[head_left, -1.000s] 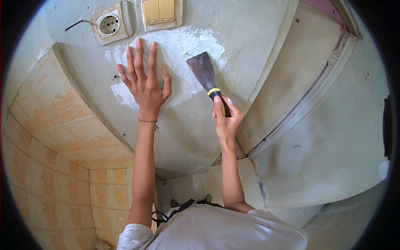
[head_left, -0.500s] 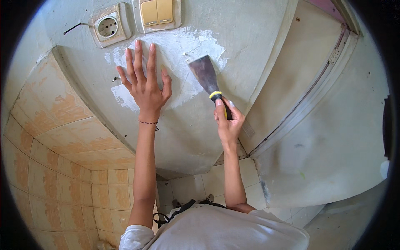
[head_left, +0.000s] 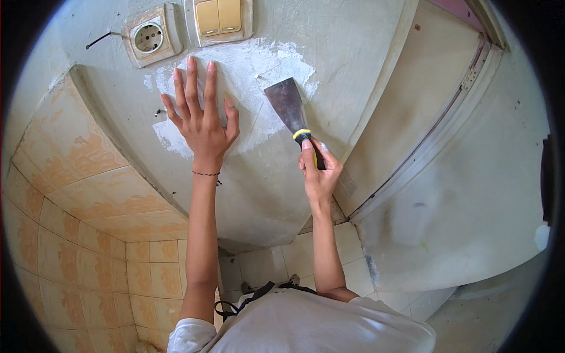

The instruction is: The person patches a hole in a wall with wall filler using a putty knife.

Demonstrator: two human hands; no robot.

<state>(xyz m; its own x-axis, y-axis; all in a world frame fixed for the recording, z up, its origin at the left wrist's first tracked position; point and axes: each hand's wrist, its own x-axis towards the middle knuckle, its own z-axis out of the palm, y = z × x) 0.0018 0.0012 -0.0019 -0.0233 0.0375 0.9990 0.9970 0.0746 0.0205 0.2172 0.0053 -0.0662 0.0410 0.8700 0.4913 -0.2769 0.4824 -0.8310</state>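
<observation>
Against the grey-painted wall, my left hand (head_left: 203, 126) lies with fingers spread over a white filler patch (head_left: 265, 65), just below a socket (head_left: 147, 38). My right hand (head_left: 321, 170) grips a putty knife (head_left: 285, 103) by its black and yellow handle. The knife's dark blade is tilted up and left, its broad edge over the patch to the right of my left hand; whether it presses on the wall, I cannot tell. Above the patch sits a double switch (head_left: 218, 17).
Orange-mottled tiles (head_left: 82, 270) line the lower left, along a ledge. A door and frame (head_left: 412, 117) stand at the right, beside more painted wall (head_left: 453, 223). A thin dark rod (head_left: 100, 41) juts out left of the socket. The tiled floor (head_left: 265, 267) shows below.
The putty knife in my right hand has shifted slightly right and down on the patch since a second ago. My left hand stays in place; the whole view has shifted a little.
</observation>
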